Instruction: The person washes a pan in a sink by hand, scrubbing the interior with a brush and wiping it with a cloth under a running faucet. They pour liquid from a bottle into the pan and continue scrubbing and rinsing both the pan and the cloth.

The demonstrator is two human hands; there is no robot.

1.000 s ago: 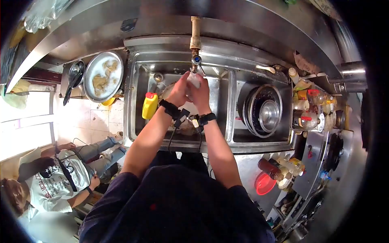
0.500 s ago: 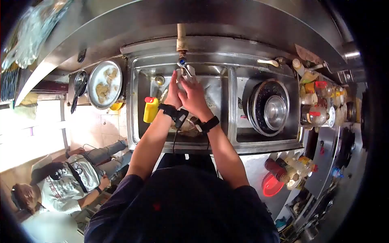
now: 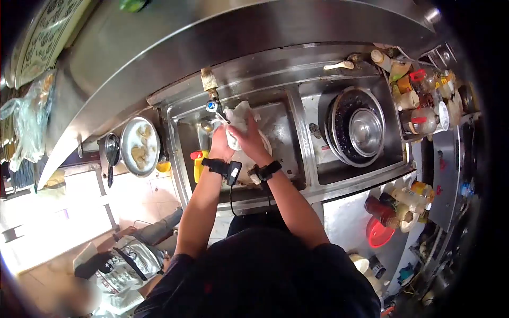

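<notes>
Holding a white wad [image 3: 244, 112] in the right hand [image 3: 251, 142], between thumb and fingers, just beside the tap [image 3: 211, 106]; cannot tell whether cloth or film. Reaching up against its near side with the left hand [image 3: 220, 144]; cannot tell how far closed. Now showing more of the wad beyond the fingertips, crumpled and spread out, where half a second ago showing only a small part of it at the tap. No longer keeping both hands close together with fingers straight; now holding them further apart, the wad partly between. Wearing a black strap on each wrist.

Around the hands, showing the left basin [image 3: 281, 124] of the sink, with a pale round item under the wad, partly hidden. Near the left wrist, seeing the yellow bottle [image 3: 199, 167], now partly covered by the forearm, earlier in plain sight.

Farther right, in the right basin [image 3: 331, 172], showing nested bowls [image 3: 347, 153]; beyond them, on the ledge, a white utensil [image 3: 339, 65]. Farther left, beside the sink, seeing a suds-filled pan [image 3: 140, 147] with tan pieces in it, and a ladle [image 3: 111, 148] next to it. Lower left, showing another person [image 3: 127, 265], now lower in view and further right than before.
</notes>
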